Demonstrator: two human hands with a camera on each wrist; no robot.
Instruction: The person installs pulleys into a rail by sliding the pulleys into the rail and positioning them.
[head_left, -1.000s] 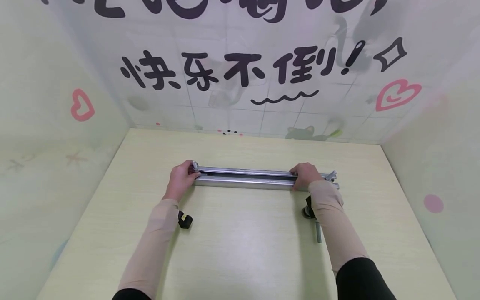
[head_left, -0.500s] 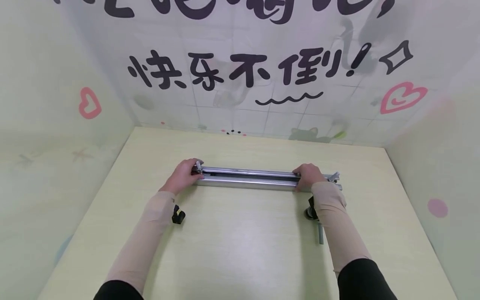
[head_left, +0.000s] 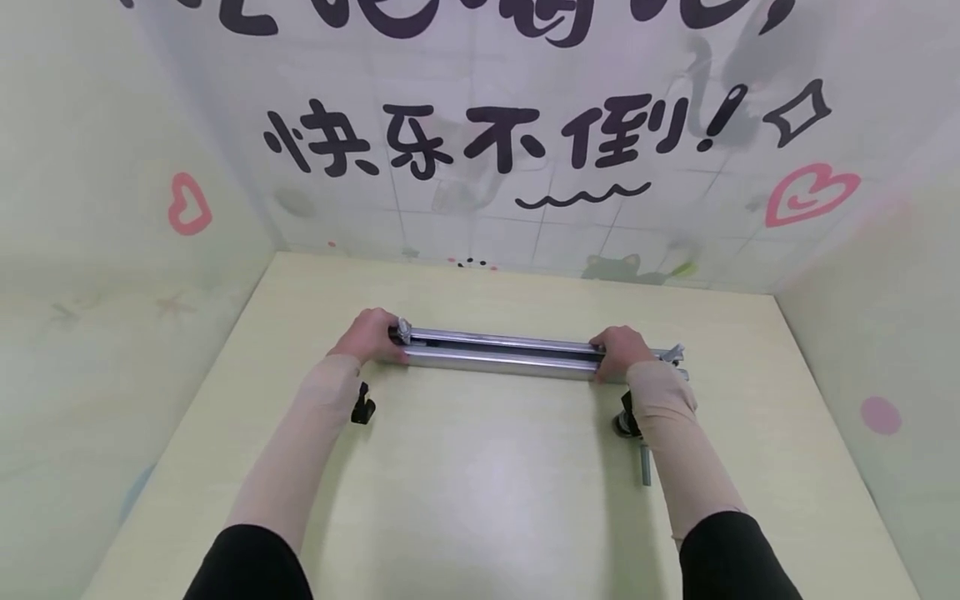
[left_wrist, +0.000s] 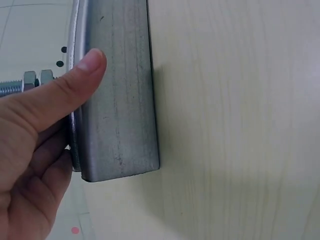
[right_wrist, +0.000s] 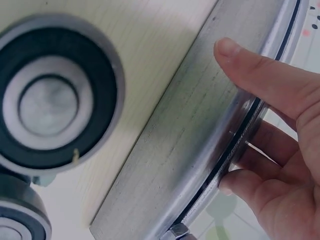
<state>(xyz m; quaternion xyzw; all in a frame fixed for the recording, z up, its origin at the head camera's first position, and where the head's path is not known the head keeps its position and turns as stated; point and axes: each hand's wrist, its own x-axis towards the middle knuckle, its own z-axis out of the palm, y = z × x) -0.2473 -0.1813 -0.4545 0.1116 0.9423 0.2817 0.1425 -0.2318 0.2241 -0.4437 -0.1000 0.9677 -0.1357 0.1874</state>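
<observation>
A long metal channel rail (head_left: 495, 358) lies crosswise near the back of the table, with a dark slot along its top and bolt hardware at both ends. My left hand (head_left: 369, 336) grips its left end; in the left wrist view the thumb (left_wrist: 80, 82) presses the near face of the rail (left_wrist: 120, 100) and the other fingers curl behind. Towards the right end my right hand (head_left: 622, 350) holds the rail the same way, its thumb (right_wrist: 240, 57) on the near face. Threaded bolts with hex nuts (left_wrist: 37, 79) stick out beside the left hand.
Under the right forearm on the table are round bearing wheels (right_wrist: 50, 95) and a metal rod (head_left: 646, 465). The pale wooden table (head_left: 480, 475) is bounded by walls at the back, left and right, the back one with large dark lettering.
My left hand has turned and moved forward around the rail's left end, its forearm swinging with it. The right hand keeps its hold. The head view has shifted slightly.
</observation>
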